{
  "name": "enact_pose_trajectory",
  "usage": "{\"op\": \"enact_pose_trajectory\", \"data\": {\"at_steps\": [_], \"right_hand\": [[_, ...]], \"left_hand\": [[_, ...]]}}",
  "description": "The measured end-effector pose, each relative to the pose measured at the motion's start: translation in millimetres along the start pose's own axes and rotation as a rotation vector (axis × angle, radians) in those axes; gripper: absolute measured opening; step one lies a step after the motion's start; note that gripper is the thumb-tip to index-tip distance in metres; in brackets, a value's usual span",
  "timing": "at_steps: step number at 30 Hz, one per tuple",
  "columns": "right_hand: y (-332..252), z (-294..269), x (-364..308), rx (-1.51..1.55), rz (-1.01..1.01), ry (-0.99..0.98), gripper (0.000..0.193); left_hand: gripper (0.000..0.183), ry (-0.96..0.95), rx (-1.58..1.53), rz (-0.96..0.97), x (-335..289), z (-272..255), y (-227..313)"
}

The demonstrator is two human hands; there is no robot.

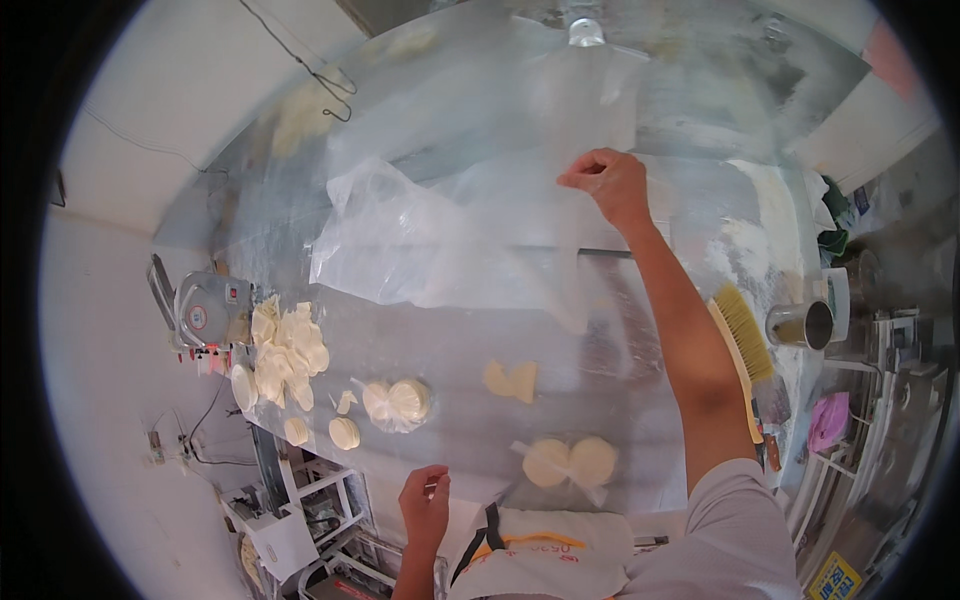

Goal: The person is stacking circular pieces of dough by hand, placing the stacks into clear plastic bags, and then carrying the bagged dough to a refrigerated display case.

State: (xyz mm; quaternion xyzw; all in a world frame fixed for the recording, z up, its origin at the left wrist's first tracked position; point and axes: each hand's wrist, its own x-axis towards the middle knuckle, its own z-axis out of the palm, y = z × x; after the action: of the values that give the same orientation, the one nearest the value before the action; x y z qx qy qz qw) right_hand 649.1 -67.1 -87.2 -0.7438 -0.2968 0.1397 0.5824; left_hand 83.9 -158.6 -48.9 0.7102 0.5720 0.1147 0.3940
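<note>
While the right arm stretches far out over the bench [450, 335], the right hand [572, 184] is above its far half with thumb and fingertips drawn together in a pinch; I cannot tell whether any film is caught between them. To the left of those fingers, a wide crumpled sheet of clear plastic [390, 235] spreads across the middle of the bench. The left hand [438, 482] is at the near edge, beside the pale apron [545, 565], its fingers loosely curled; whether it is fully closed or contains anything I cannot tell. Just beyond it on the bench is a clear bag with two pale dough stacks [397, 404] side by side, and to the right, nearer the apron, lies another bagged pair of dough rounds [546, 464]. Between these bags and the plastic sheet, a notched flat dough scrap [512, 381] lies on its own. Toward the left end, a heap of loose dough sheets [290, 350] sits in front of a grey machine [212, 303], with a short stack of dough discs [344, 433] and a smaller dough piece [296, 431] near it. Past the right forearm, a long-handled brush [742, 330] with yellow bristles lies close to a metal cup [802, 325], and white flour [745, 245] is scattered along the right end.
</note>
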Motion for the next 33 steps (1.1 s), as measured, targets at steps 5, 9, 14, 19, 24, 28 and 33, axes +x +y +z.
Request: {"op": "enact_pose_trajectory", "data": {"at_steps": [5,9,14,19,24,28,33], "right_hand": [[15.7,-11.4,-28.9,-0.099,0.061,-0.075,0.041],[23.0,-15.9,-64.8,-0.178,0.066,-0.077,0.055],[-3.2,-7.9,-149.7,-0.325,-0.068,-0.122,0.056],[-54.4,3.7,-276.8,-0.374,-0.345,-0.108,0.030],[-105.1,40.4,-386.2,-0.291,-0.318,-0.131,0.016],[-119.1,50.3,-449.4,-0.200,-0.244,-0.237,0.012],[-135.1,-30.2,-482.8,-0.069,0.322,-0.362,0.010]], "left_hand": [[0.013,-0.078,-0.002,0.047,-1.6,6.1,15.9],[0.012,-0.149,-0.043,0.043,0.9,13.3,15.3],[0.023,-0.244,-0.140,0.053,35.2,28.2,39.3],[0.043,-0.383,-0.455,0.202,77.8,52.7,126.6],[0.029,-0.729,-0.696,-0.140,99.2,63.4,119.2],[0.016,-0.816,-0.963,-0.319,75.3,45.4,71.2],[0.018,-0.794,-0.672,-0.089,52.7,13.5,37.1]]}}
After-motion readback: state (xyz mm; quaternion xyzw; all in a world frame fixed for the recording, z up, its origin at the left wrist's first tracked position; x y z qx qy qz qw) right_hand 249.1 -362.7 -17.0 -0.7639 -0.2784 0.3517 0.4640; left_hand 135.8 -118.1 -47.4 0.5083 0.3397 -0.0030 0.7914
